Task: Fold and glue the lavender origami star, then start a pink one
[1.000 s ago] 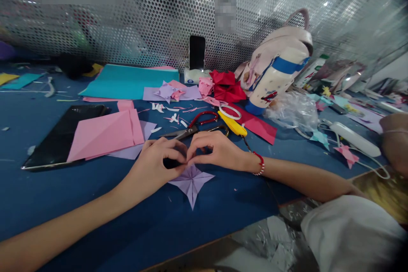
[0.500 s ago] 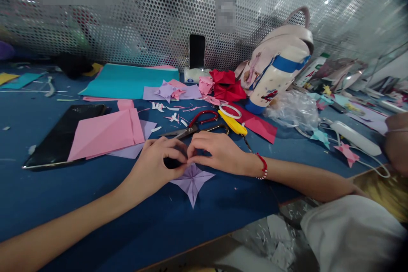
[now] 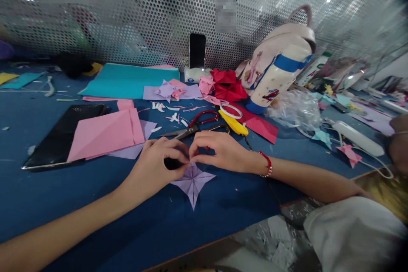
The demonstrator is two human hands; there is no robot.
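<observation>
A pale purple folded paper star (image 3: pixel 193 182) lies on the blue table with creases running out from its middle. My left hand (image 3: pixel 161 159) comes from the left, its thumb and forefinger pinched on the star's upper edge. At the same upper point, the fingertips of my right hand (image 3: pixel 216 149) are pressed together, the wrist wearing a red and beaded bracelet. The upper part of the star is hidden behind my fingers. Just beyond my hands rest red-handled scissors (image 3: pixel 193 128), partly open, and a yellow cutter (image 3: pixel 233 123).
Pink paper squares (image 3: pixel 105 134) lie on a dark tablet (image 3: pixel 60 136) at left. Turquoise paper (image 3: pixel 130 80), a red paper shape (image 3: pixel 228 86) and a bottle (image 3: pixel 270 78) stand or lie behind. A power strip (image 3: pixel 360 138) and another person's arm (image 3: pixel 400 138) are at right.
My right hand has shifted very slightly to the right and its fingers have moved a little. My left hand keeps its pinch, and the star stays in place.
</observation>
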